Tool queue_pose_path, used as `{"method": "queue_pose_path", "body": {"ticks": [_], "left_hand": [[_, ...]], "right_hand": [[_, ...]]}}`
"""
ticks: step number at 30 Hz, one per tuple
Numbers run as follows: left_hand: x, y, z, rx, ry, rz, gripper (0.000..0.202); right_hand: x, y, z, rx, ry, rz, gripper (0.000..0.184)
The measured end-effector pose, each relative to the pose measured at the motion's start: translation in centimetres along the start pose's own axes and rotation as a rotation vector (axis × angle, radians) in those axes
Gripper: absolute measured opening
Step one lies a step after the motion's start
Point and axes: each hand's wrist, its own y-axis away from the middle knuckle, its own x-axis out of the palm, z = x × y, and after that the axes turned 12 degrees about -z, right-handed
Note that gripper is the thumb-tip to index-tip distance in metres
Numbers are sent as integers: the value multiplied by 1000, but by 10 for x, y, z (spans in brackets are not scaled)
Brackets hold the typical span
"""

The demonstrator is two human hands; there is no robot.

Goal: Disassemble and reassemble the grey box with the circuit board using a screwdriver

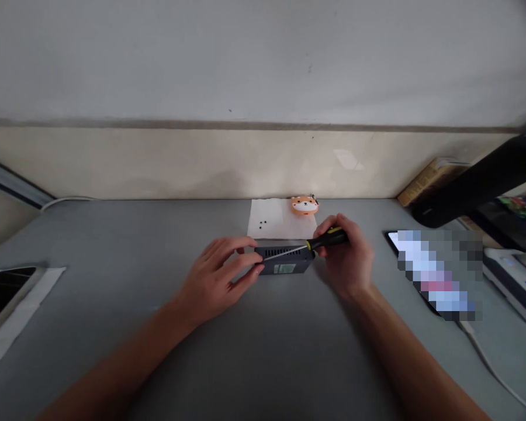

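Observation:
A small dark box (296, 268) with a row of vent slots and a pale label lies on the grey table, in front of a white sheet of paper. My right hand (348, 257) is wrapped round the black and yellow handle of a screwdriver (328, 238). Its thin shaft slants left across the box, and the tip meets the box's left end by my left fingertips. My left hand (221, 272) has its thumb and fingers closed at that left end; whether they pinch the box or the screwdriver's tip is too small to tell.
Several tiny dark screws (263, 223) lie on the white paper (269, 210), beside an orange dog-faced case (305, 204). A phone (414, 263) with a cable and a power strip (512, 280) are on the right. Another device (9, 289) rests at far left. A wall closes off the back.

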Motion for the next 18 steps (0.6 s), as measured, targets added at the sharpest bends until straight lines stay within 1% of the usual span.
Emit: {"method": "queue_pose_path", "body": {"ticks": [3, 5, 7, 10, 12, 14, 18], "left_hand": [[-1, 1, 1, -5, 11, 10, 10], [-1, 1, 1, -5, 20, 16, 12], [0, 1, 1, -2, 23, 22, 13], [0, 0, 1, 6, 29, 29, 12], [0, 0, 1, 20, 30, 28, 11], [0, -1, 1, 28, 30, 26, 11], [-1, -2, 0, 20, 37, 30, 12]], "right_hand": [[1, -2, -2, 35, 58, -81, 39], [1, -4, -5, 33, 162, -110, 44], [2, -4, -7, -7, 288, -84, 50], [2, -4, -10, -84, 410, 13, 55], [1, -3, -11, -109, 441, 64, 58], [1, -3, -11, -102, 456, 98, 60], [1, -3, -10, -72, 445, 102, 63]]}}
